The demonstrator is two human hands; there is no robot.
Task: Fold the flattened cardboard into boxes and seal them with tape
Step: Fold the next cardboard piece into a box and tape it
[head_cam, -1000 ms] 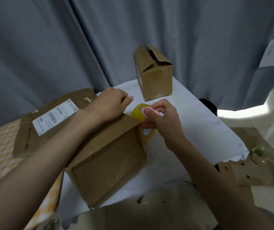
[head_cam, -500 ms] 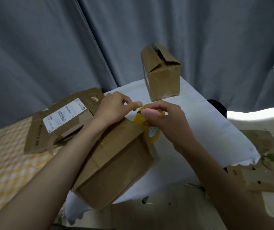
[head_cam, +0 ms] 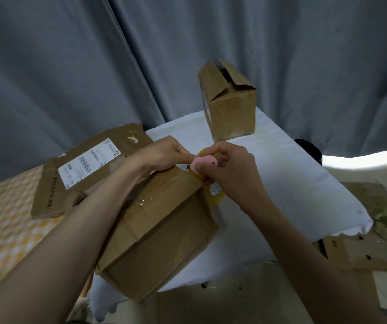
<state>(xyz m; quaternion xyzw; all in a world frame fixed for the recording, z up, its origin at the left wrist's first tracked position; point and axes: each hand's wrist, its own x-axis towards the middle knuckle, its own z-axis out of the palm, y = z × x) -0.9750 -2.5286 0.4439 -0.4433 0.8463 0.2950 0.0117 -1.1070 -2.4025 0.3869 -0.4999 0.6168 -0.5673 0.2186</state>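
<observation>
A folded brown cardboard box [head_cam: 159,232] lies on the white-covered table [head_cam: 293,183], with clear tape along its top seam. My left hand [head_cam: 162,155] rests on the box's far top edge, fingers curled and pinching at the tape end. My right hand [head_cam: 230,174] grips a small pink cutter [head_cam: 203,163] right beside the left fingertips. The yellow tape roll [head_cam: 216,197] hangs just behind the box's far corner, mostly hidden by my right hand. A second folded box [head_cam: 231,106] stands upright at the table's back, its top flaps loosely closed.
Flattened cardboard with a white shipping label [head_cam: 87,164] lies at the left on a yellow checked cloth [head_cam: 5,220]. More flat cardboard [head_cam: 370,232] lies low on the right. Grey curtains [head_cam: 94,66] hang behind. A dark round object [head_cam: 309,148] sits by the table's right edge.
My right hand has brought the pink cutter up to the left fingertips at the box's far edge. The view has shifted slightly; the box has stayed in place.
</observation>
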